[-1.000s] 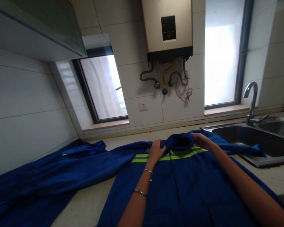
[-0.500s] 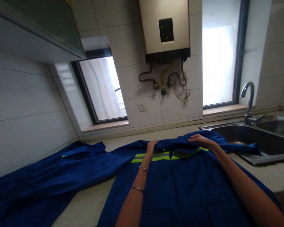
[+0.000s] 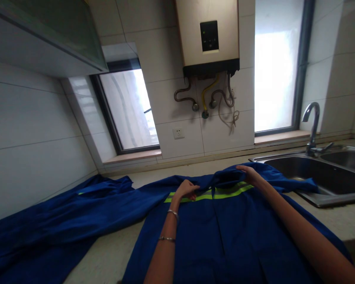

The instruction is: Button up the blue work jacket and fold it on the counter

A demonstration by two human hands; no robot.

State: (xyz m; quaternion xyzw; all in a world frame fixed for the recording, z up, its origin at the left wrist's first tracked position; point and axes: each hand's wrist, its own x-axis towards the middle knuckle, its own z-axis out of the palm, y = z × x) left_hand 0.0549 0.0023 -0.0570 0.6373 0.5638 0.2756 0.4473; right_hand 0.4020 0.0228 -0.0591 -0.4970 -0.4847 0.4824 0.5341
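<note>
Hands pressing down on jacket (image 3: 225,232) spread across counter (image 3: 112,252), left hand (image 3: 185,189) curling loosely at stripe (image 3: 207,195), right hand (image 3: 248,174) lying open-fingered on collar (image 3: 225,177), flattening fabric.

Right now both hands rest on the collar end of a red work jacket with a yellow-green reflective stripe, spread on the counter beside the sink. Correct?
Not quite: the work jacket is blue, not red, as the head view shows. The rest holds: left hand and right hand rest at its collar end, above the reflective stripe, on the counter beside the sink.
</note>
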